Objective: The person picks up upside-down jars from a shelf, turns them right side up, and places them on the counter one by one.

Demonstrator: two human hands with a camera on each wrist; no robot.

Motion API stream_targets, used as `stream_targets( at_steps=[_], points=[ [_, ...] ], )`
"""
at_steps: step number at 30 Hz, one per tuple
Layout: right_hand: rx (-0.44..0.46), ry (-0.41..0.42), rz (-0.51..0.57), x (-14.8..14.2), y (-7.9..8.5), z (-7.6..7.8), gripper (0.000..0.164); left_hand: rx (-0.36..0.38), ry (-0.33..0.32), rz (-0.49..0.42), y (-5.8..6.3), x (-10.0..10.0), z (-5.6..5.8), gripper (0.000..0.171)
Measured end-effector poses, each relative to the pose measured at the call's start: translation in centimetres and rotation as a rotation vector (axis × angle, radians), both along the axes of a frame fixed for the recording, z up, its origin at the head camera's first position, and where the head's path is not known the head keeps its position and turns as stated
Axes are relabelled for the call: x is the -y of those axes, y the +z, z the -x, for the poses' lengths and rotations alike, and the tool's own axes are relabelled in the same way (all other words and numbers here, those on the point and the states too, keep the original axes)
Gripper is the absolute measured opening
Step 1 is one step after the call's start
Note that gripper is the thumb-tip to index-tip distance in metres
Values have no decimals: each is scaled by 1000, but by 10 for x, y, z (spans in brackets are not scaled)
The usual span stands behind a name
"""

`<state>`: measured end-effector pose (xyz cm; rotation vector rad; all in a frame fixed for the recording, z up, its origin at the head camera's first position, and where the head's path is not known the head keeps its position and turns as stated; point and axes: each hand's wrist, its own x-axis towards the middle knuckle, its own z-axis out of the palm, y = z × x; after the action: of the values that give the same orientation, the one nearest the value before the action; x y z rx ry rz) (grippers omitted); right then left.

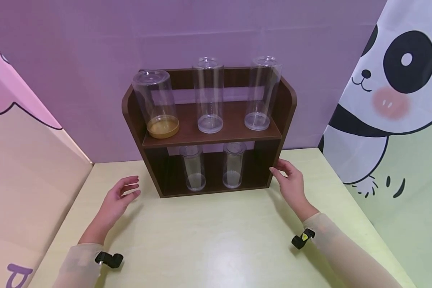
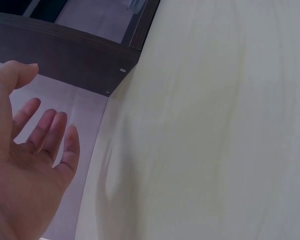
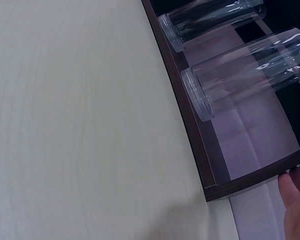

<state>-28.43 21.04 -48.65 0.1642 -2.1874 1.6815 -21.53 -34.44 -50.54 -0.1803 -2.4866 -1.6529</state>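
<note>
A dark brown two-tier wooden shelf [image 1: 209,140] stands on the table. At its right side panel is my right hand [image 1: 291,185]; the right wrist view has the fingers [image 3: 288,189] against the outer face and the thumb at the panel's front edge, pinching it. My left hand [image 1: 117,202] hovers left of the shelf, apart from it, with relaxed fingers [image 2: 52,135] and nothing held. On the upper tier stand a wide clear jar with a gold base [image 1: 163,127] and two tall clear jars [image 1: 209,100] [image 1: 263,96]. Two smaller clear jars [image 1: 193,168] [image 1: 233,166] stand below.
The pale wood-look table [image 1: 201,236] stretches in front of the shelf. A purple backdrop [image 1: 201,24] rises behind it. Printed panels flank both sides, the right one with a panda [image 1: 363,156]. Each wrist wears a small black camera [image 1: 109,259].
</note>
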Motion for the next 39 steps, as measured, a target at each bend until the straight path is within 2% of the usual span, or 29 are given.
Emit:
stream_targets(
  at_steps=[6, 17, 24, 31, 39],
  points=[
    [20, -13, -17, 4, 5, -1, 30, -18, 12, -9, 1, -5, -3, 48],
    [-15, 1, -11, 1, -2, 0, 28, -68, 16, -48, 5, -27, -13, 30],
    [-7, -29, -47, 3, -4, 3, 28, -87, -45, -15, 6, -47, -17, 27],
    [-14, 20, -1, 0, -3, 3, 27, -95, -134, 5, 4, -68, -15, 33],
    [-2, 40, 12, -2, -3, 4, 25, -74, -215, -29, 0, -91, -9, 44]
  ],
)
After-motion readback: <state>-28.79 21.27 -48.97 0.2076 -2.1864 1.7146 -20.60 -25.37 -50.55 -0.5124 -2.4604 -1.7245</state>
